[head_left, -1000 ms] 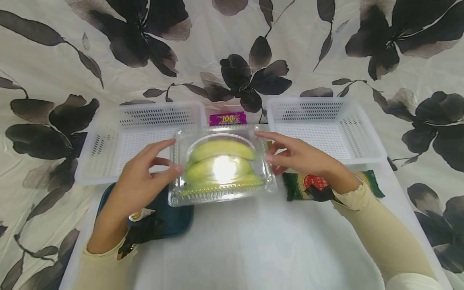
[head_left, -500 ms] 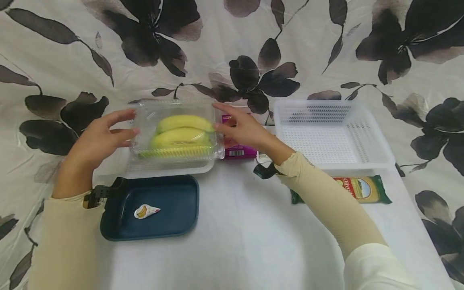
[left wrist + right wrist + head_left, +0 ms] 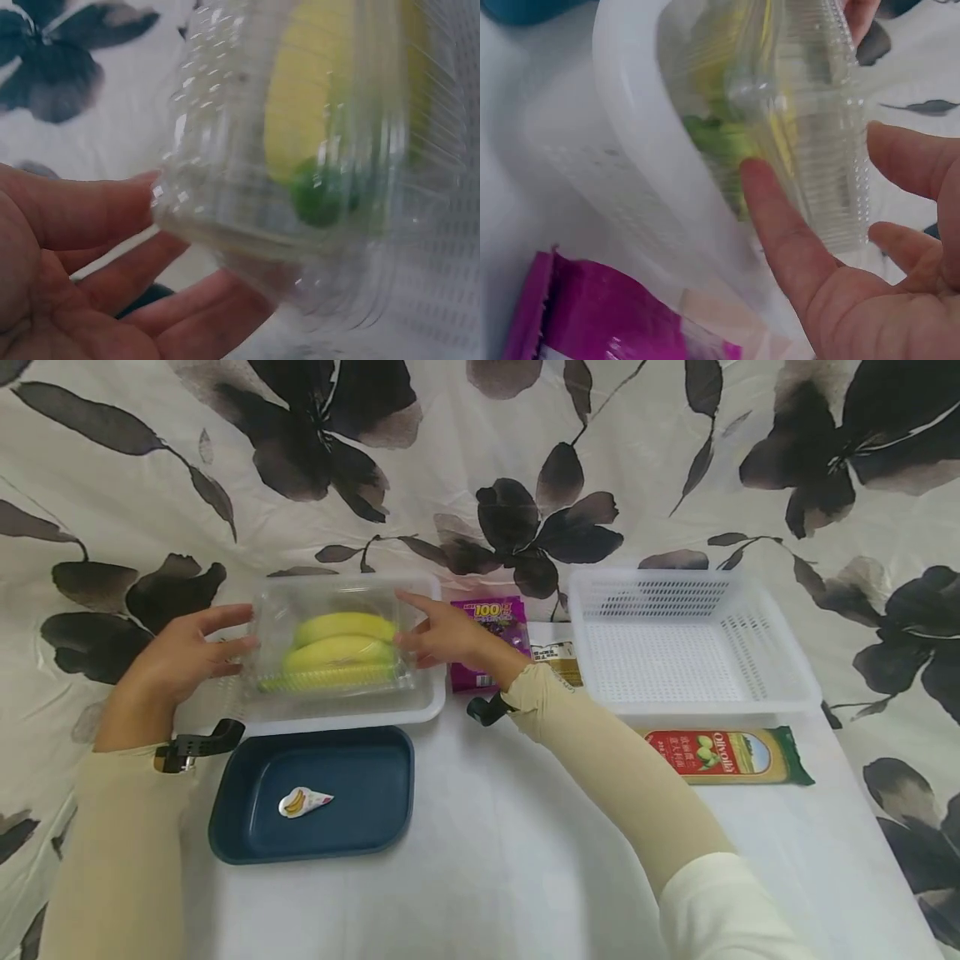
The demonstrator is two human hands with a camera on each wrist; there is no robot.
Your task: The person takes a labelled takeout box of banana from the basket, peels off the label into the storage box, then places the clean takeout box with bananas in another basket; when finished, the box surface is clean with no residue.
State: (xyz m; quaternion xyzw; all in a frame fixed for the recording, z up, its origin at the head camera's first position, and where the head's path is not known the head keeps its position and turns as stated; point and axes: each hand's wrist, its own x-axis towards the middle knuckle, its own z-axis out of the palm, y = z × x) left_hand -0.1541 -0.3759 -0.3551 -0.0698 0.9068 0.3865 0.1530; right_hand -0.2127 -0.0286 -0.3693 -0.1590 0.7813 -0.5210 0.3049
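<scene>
A clear plastic clamshell box (image 3: 273, 625) with yellow, green-tipped bananas (image 3: 341, 652) inside hangs low within the left white basket (image 3: 375, 723). My left hand (image 3: 180, 656) grips its left end; in the left wrist view, the thumb (image 3: 90, 210) meets the ridged rim while other fingers reach beneath the edge. At the opposite end, my right hand (image 3: 453, 635) holds the box with spread fingers. From the right wrist, one fingertip (image 3: 759, 176) presses the box's side, close inside the basket's rim (image 3: 626, 112).
In front lies a dark blue tray (image 3: 360, 839) holding a small white banana-print piece (image 3: 303, 802). A purple packet (image 3: 506, 618) and a gold-and-white packet (image 3: 558, 662) lie between the baskets. Another white basket (image 3: 697, 703) stands right, behind a green-ended Olivoilà packet (image 3: 727, 756).
Both hands have carried the clamshell box of bananas left from the table's middle, then lowered it into the left basket. The blue tray and purple packet have come into fuller view.
</scene>
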